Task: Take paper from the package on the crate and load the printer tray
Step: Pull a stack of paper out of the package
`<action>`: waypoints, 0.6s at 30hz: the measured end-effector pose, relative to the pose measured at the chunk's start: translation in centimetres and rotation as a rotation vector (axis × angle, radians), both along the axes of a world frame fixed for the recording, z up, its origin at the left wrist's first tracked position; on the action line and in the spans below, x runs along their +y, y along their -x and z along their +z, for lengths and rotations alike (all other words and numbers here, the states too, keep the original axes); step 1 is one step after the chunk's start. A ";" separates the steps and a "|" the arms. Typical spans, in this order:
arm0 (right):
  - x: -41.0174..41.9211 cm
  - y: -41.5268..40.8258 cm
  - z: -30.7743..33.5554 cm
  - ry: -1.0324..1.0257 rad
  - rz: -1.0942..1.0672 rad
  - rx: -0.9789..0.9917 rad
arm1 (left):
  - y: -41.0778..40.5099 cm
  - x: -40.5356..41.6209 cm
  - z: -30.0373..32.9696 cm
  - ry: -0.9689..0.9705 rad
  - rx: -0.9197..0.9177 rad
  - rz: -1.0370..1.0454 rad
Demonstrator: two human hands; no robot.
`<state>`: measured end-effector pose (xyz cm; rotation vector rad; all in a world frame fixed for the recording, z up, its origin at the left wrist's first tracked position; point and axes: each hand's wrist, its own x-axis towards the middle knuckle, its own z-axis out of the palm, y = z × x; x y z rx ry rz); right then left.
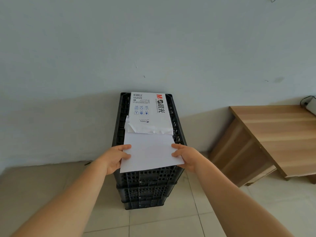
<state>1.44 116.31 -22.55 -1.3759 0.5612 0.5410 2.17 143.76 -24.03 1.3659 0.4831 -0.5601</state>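
A white paper package [148,110] with red and black print lies on top of a stack of black plastic crates [147,178] against the wall. Its near end is torn open. A sheaf of white paper [150,151] sticks halfway out of that open end toward me. My left hand [116,157] grips the sheaf's left edge and my right hand [185,156] grips its right edge, thumbs on top. No printer is in view.
A low wooden table [277,134] stands to the right of the crates, with a white device and black cable [310,104] at its far corner. The floor is pale tile. A light wall runs behind everything.
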 end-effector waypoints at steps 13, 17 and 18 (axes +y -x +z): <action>-2.7 9.9 5.2 -0.052 0.093 -0.119 | 11.4 -2.1 7.1 -0.005 -0.142 0.044; -3.7 12.8 8.1 -0.185 0.143 -0.195 | 14.7 -2.9 9.9 -0.032 -0.251 0.059; -3.9 13.4 8.9 -0.218 0.152 -0.217 | 15.4 -3.2 10.8 -0.040 -0.288 0.060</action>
